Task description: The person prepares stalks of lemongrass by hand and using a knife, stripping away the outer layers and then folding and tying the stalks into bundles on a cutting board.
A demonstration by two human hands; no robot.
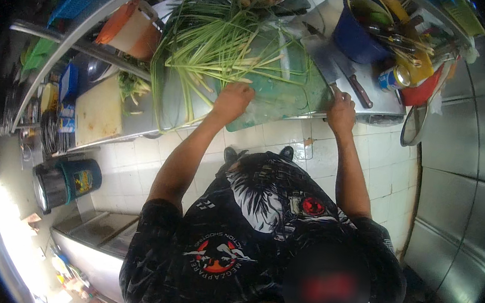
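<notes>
Long lemongrass stalks with green leaves (216, 49) lie spread over a green cutting board (267, 114) and the steel counter. My left hand (234, 101) rests at the near ends of some pale stalks, fingers bent; whether it grips one is not clear. At the board's right edge my right hand (342, 110) is closed around the handle of a cleaver, whose broad blade (322, 59) points away from me. Just right of it lies a knife with a brown handle (360, 91).
A blue bucket (356, 40), a can (394, 78) and a red item stand at the right. To the left are a white cutting board (99, 111), leafy greens (131, 85) and an orange-and-white container (130, 29). A metal shelf rail (83, 46) crosses the upper left.
</notes>
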